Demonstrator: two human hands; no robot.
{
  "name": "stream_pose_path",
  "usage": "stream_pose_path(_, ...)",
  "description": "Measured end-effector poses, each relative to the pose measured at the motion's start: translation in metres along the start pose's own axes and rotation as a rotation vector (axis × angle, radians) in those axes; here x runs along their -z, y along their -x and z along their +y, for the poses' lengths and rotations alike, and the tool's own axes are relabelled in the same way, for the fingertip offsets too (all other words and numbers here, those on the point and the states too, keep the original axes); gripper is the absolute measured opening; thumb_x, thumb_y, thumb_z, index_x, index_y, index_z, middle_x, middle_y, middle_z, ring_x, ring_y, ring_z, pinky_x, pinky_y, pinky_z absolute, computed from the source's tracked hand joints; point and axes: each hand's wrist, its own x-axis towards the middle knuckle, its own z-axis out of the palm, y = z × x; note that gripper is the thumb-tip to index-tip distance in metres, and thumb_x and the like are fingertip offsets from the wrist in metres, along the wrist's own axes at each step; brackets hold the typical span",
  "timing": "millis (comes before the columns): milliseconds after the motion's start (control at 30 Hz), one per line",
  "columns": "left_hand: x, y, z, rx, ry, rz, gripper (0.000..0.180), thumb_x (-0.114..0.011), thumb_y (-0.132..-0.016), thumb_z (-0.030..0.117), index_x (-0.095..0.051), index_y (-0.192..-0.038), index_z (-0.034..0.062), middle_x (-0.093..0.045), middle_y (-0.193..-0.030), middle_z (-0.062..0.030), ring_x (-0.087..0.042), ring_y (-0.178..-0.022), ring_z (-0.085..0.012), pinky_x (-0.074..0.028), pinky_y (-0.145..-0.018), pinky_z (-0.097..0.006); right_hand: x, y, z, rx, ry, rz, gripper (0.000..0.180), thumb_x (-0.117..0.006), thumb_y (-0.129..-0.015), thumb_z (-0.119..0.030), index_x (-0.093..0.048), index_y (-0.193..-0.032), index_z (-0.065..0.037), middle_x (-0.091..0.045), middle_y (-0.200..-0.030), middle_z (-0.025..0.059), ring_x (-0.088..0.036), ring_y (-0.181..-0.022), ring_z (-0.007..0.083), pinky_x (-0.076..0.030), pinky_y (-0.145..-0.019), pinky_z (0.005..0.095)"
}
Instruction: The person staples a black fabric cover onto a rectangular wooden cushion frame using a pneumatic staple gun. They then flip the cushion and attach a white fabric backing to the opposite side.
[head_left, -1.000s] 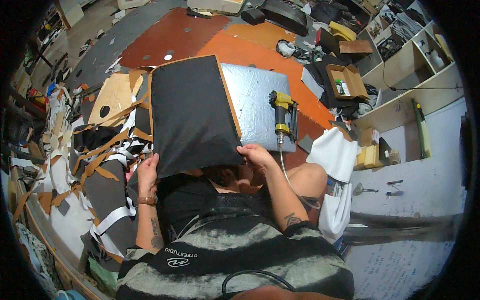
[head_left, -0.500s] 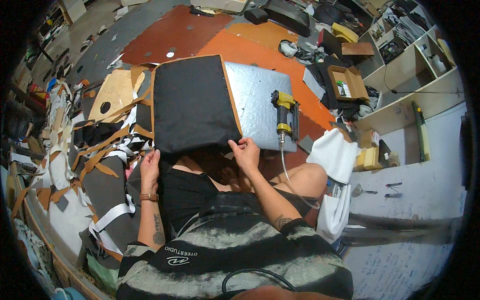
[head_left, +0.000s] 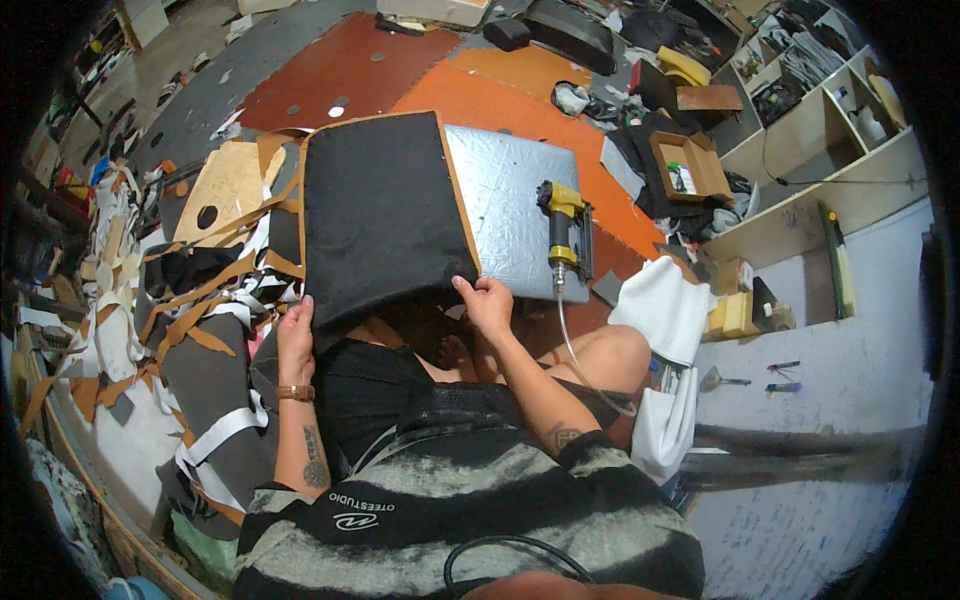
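Observation:
A black upholstered panel [head_left: 385,205] with a thin tan border spreads in front of me, its near edge bowed. My left hand [head_left: 296,330], wearing a brown wristwatch, pinches its near left corner. At the near right corner, my right hand [head_left: 486,303] grips the same panel between thumb and fingers. Partly beneath the panel's right side is a silver foil-faced board [head_left: 508,190]. On that board rests a yellow and black air stapler [head_left: 565,228], with a clear hose [head_left: 572,340] running back past my knee.
Tan and white offcuts [head_left: 200,325] are heaped at my left, beside a wooden board [head_left: 235,190] with a hole. White material [head_left: 662,310] lies by my right knee. Farther right are an open cardboard box [head_left: 692,165], shelving [head_left: 800,125] and small tools [head_left: 783,377] on a white surface.
The whole view has shifted slightly. Both hands keep their hold on the panel's near corners, and its near edge looks a little more bowed. The stapler stays on the silver board.

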Motion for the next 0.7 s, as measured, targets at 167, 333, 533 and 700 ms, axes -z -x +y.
stream_pose_path(167, -0.005, 0.012, 0.017, 0.047, -0.002, -0.06, 0.034, -0.065, -0.106, 0.034, -0.073, -0.11, 0.0015, -0.075, -0.108, -0.0039, -0.067, -0.094, -0.0123, -0.051, -0.086, -0.028, 0.01, 0.001, 0.008, 0.071, 0.021, -0.058, 0.042, -0.075, -0.092, -0.038, -0.075, -0.098, 0.003, -0.076, -0.096, 0.0211, -0.073, -0.093, 0.0359, -0.055, -0.086, 0.0444)
stream_pose_path(333, 0.005, 0.008, 0.023, 0.103, -0.007, -0.15, 0.035, -0.065, -0.106, 0.034, -0.073, -0.113, 0.0009, -0.076, -0.107, -0.0045, -0.068, -0.093, -0.012, -0.051, -0.086, -0.028, 0.009, 0.004, 0.02, 0.216, -0.153, -0.069, 0.031, -0.063, -0.101, -0.023, -0.068, -0.12, 0.001, -0.074, -0.105, 0.0234, -0.071, -0.099, 0.0329, -0.053, -0.091, 0.0428)
stream_pose_path(533, -0.006, 0.02, 0.034, 0.114, -0.162, -0.056, 0.036, -0.068, -0.104, 0.036, -0.071, -0.11, 0.0007, -0.075, -0.1, -0.004, -0.067, -0.088, -0.012, -0.051, -0.081, -0.028, 0.003, 0.015, 0.016, 0.147, -0.15, 0.043, 0.035, -0.063, -0.105, -0.024, -0.061, -0.124, 0.005, -0.074, -0.102, 0.0164, -0.069, -0.093, 0.02, -0.054, -0.087, 0.035)
stream_pose_path(700, -0.004, 0.018, 0.024, -0.004, -0.175, 0.043, 0.033, -0.077, -0.098, 0.035, -0.071, -0.1, 0.0033, -0.07, -0.089, 0.0005, -0.06, -0.078, -0.0089, -0.049, -0.076, -0.026, -0.002, 0.008, 0.036, 0.124, -0.161, 0.018, 0.05, -0.072, -0.1, -0.04, -0.065, -0.115, 0.007, -0.072, -0.096, 0.0185, -0.069, -0.089, 0.0245, -0.054, -0.082, 0.0397)
